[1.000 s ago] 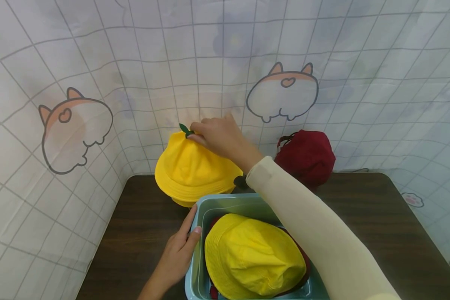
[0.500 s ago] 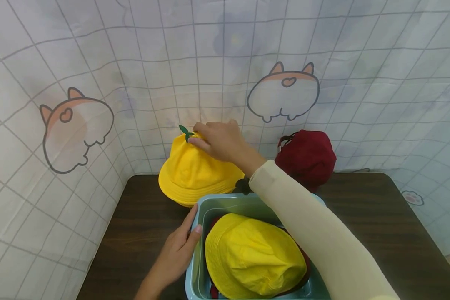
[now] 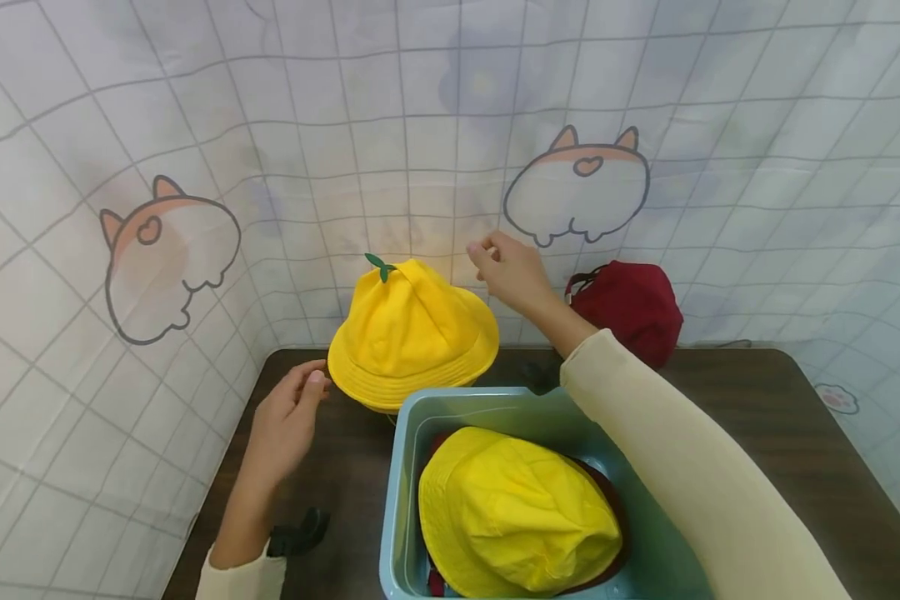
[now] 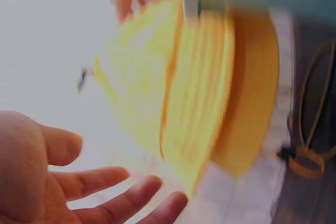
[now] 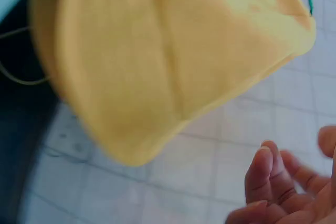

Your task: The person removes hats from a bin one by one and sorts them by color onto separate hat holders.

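A yellow bucket hat (image 3: 412, 333) with a green sprout on its crown stands upright at the back of the table. To its left is my left hand (image 3: 281, 421), fingers spread and holding nothing; its fingertips are close to the brim. In the left wrist view the same hat (image 4: 152, 82) lies just beyond the spread fingers (image 4: 126, 203). My right hand (image 3: 513, 271) hovers to the right of the crown, apart from it, fingers loosely bent. From the right wrist view, nothing is between the right fingers (image 5: 260, 174).
In front stands a blue plastic tub (image 3: 393, 517) with another yellow hat (image 3: 521, 512) lying over something dark red. A dark red cap (image 3: 633, 312) sits at the back right. A gridded cloth (image 3: 427, 125) hangs behind the dark wooden table (image 3: 765, 433).
My left hand has left the tub's rim and moved up and left to the hat's brim. My right hand has let go of the crown and moved right. The hat now stands more to the right.
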{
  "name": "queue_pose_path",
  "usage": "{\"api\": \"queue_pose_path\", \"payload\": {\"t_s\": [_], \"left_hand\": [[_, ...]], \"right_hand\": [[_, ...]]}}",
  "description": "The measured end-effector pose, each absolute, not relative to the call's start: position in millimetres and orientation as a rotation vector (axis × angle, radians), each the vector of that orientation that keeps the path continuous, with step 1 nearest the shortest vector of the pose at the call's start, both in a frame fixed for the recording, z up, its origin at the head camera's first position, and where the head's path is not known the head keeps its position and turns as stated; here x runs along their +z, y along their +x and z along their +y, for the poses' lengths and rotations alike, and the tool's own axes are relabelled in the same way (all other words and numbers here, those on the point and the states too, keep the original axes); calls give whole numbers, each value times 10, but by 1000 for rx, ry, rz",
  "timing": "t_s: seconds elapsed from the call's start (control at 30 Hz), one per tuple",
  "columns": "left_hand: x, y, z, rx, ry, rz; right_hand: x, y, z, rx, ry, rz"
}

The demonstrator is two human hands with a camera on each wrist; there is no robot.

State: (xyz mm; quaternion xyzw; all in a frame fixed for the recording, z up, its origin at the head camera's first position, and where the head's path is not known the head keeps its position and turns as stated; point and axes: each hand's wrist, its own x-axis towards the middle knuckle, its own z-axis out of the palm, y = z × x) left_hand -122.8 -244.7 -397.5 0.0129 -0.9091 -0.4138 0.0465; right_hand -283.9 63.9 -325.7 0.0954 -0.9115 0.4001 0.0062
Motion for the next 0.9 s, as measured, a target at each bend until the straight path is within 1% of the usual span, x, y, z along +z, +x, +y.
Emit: {"api": "queue_pose_path", "payload": {"t_s": [0.13, 0.23, 0.33, 0.47, 0.67, 0.9], "left_hand": [[-4046, -1468, -2636, -1220, 122, -2874], [-4139, -1610, -2718, -1184, 162, -2913], [-4222, -1719, -2736, -1195, 190, -2912], [-4291, -1826, -2696, -1271, 242, -2873], [-4346, -1915, -2606, -1415, 310, -2751], [-4424, -1946, -2549, -1541, 284, -2649]], "right_hand": [[-3401, -2807, 823, 1451, 59, -2954], [-3496, -2770, 934, 1487, -6, -3111], [-3583, -2724, 1006, 1479, 43, -3276], [-3684, -2656, 1023, 1518, 146, -3341], [-3796, -2563, 972, 1650, 146, -3297], [-3948, -2533, 971, 1752, 140, -3177]]}}
